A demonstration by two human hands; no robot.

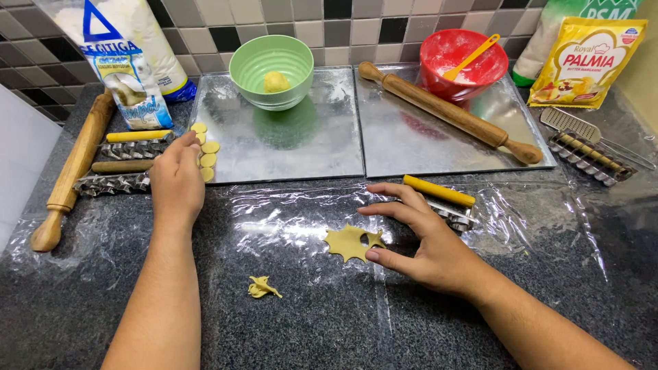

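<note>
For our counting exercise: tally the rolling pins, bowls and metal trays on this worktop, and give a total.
Rolling pins: 2
Bowls, one green and one red: 2
Metal trays: 2
Total: 6

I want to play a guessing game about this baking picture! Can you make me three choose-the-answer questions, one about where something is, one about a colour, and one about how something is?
1. Where do the small dough rounds lie?
A. in the red bowl
B. on the left metal tray's edge
C. on the rolling pin

2. What colour is the bowl holding the dough ball?
A. green
B. blue
C. white

3. How is the flat dough sheet?
A. whole
B. rolled up
C. cut with a hole

Answers: B, they line the tray by the left hand; A, it is pale green; C, a round hole shows beside the right hand.
</note>
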